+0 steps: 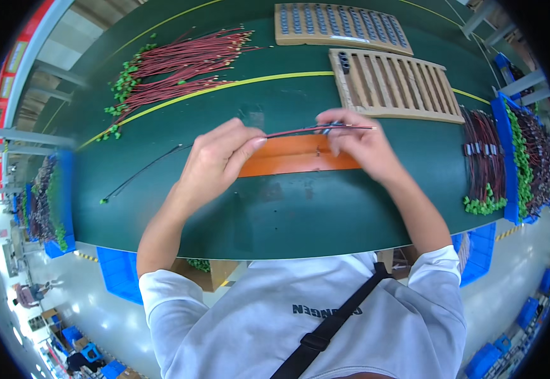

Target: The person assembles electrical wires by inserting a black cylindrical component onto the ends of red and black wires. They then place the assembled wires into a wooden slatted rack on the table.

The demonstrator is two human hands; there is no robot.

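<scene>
My left hand [215,155] pinches a thin red-and-black wire [286,133] between thumb and fingers. One dark length of it trails left over the table to a small green connector [103,201]. The wire's other end passes along my right hand [366,145], its bare tips showing beyond the fingers. In those curled right fingers is a small blue-grey part [327,129], partly hidden, close against the wire. Both hands are above an orange strip [284,165] on the green table [325,211].
Bundled red wires with green connectors [186,66] lie at the back left. A tray of grey parts [341,24] and a slotted cardboard tray [396,83] are at the back right. Finished-looking wire bundles [483,158] lie beside a blue bin [506,161] at right.
</scene>
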